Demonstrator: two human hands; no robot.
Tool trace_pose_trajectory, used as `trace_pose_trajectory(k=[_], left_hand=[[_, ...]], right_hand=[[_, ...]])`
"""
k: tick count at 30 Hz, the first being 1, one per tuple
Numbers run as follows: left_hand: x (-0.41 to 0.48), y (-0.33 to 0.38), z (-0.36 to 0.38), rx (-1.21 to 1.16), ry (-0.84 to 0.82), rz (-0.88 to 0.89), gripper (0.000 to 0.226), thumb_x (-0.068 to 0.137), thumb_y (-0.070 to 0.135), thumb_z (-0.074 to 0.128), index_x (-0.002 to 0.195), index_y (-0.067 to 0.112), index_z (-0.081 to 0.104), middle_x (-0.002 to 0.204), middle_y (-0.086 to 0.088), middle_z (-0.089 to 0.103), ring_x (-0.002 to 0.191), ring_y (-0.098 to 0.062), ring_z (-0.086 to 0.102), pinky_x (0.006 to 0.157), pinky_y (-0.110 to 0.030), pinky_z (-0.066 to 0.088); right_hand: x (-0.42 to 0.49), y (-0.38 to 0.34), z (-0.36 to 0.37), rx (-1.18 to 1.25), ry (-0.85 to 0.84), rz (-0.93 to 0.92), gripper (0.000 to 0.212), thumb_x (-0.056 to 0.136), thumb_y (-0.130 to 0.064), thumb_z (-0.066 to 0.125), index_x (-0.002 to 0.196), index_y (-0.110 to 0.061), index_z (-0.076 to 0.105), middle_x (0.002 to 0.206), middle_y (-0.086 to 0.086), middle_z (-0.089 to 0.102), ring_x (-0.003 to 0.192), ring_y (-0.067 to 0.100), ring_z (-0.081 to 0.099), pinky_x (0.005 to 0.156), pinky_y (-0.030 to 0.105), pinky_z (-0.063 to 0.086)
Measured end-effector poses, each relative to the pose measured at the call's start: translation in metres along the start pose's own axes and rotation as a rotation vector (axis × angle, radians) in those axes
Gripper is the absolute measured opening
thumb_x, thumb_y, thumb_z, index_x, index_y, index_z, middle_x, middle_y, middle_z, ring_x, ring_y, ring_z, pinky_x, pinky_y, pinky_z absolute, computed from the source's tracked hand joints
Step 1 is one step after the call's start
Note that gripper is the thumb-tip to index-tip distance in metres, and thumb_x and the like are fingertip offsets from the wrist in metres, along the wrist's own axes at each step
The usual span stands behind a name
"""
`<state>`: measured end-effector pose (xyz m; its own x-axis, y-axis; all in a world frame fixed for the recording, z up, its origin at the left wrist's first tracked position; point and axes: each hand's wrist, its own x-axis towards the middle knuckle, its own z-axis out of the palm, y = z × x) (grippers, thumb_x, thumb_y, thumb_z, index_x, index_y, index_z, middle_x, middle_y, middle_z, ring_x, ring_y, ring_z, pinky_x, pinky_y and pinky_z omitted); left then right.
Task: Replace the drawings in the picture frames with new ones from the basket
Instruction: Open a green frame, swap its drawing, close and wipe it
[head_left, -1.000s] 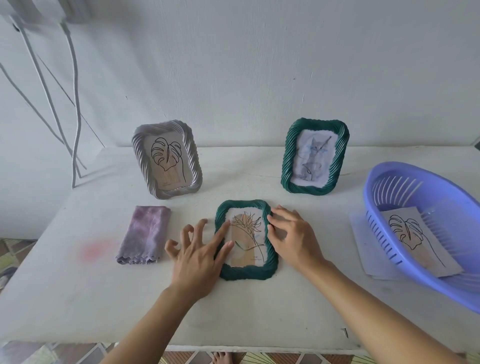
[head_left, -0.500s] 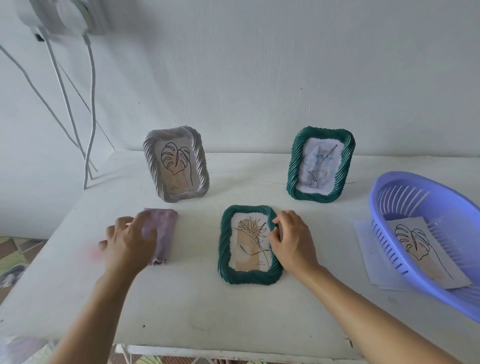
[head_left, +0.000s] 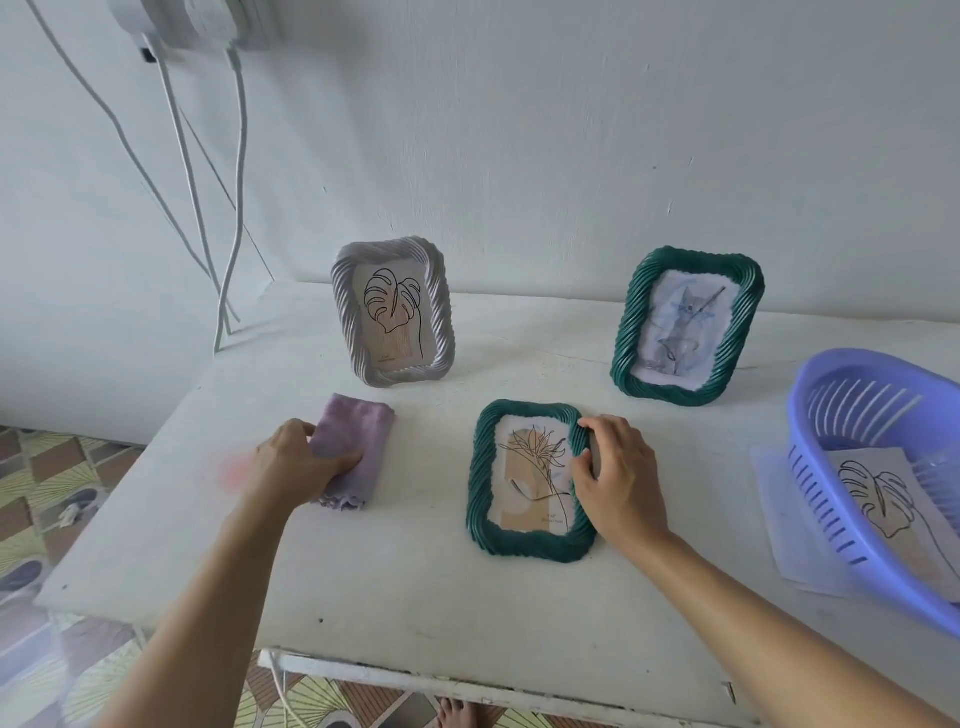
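Green frame (head_left: 480, 483) lies flat on the bench (head_left: 415, 597). My right hand (head_left: 618, 478) curls round its right edge; my left hand (head_left: 291, 462) grips the purple cloth (head_left: 358, 441). I should hold the frame firm and wipe softly.

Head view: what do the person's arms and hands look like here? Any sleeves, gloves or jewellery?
Both arms are bare along all that shows: no sleeve on the left forearm or the right forearm. The left hand and right hand wear no gloves, and no ring, watch or bracelet shows.
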<state>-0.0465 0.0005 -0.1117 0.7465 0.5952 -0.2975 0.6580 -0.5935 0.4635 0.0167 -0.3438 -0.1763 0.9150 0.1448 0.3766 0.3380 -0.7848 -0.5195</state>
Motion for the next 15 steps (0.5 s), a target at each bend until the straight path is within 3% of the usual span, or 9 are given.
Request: trace_pose_trajectory(k=[6,9,11,15], left_hand=[[-0.005,0.01,-0.003,-0.077,-0.041,0.05,0.027,0.077,0.029,0.08,0.079,0.008,0.064,0.076,-0.011,0.068,0.081,-0.033,0.064,0.067,-0.037,0.05],[-0.014,0.009,0.003,-0.272,-0.039,0.077,0.027,0.076,0.026,0.079,0.081,0.006,0.062,0.069,-0.011,0.066,0.065,-0.031,0.063,0.059,-0.038,0.051],[-0.024,0.013,0.006,-0.393,-0.058,0.101,0.021,0.085,0.018,0.074,0.089,0.002,0.06,0.069,-0.012,0.064,0.056,-0.027,0.057,0.051,-0.031,0.044],[-0.038,0.022,0.01,-0.598,-0.078,0.142,0.015,0.093,0.018,0.063,0.096,0.005,0.056,0.07,-0.014,0.063,0.051,-0.025,0.054,0.052,-0.031,0.042]], right_hand=[[0.001,0.0,-0.004,0.087,-0.03,0.035,0.033,0.085,-0.008,0.063,0.118,-0.011,0.062,0.115,0.001,0.06,0.107,0.02,0.057,0.1,0.04,0.046],[0.002,0.003,-0.006,0.174,-0.038,0.029,0.035,0.086,-0.004,0.065,0.12,-0.009,0.065,0.117,0.001,0.062,0.11,0.02,0.058,0.101,0.045,0.048],[0.003,0.005,-0.009,0.21,-0.073,0.036,0.036,0.088,-0.004,0.065,0.123,-0.011,0.065,0.122,0.0,0.061,0.115,0.015,0.056,0.105,0.04,0.046],[0.005,0.007,-0.019,0.206,-0.191,0.054,0.036,0.095,-0.011,0.062,0.131,-0.014,0.063,0.133,-0.004,0.057,0.125,0.012,0.049,0.112,0.033,0.038]])
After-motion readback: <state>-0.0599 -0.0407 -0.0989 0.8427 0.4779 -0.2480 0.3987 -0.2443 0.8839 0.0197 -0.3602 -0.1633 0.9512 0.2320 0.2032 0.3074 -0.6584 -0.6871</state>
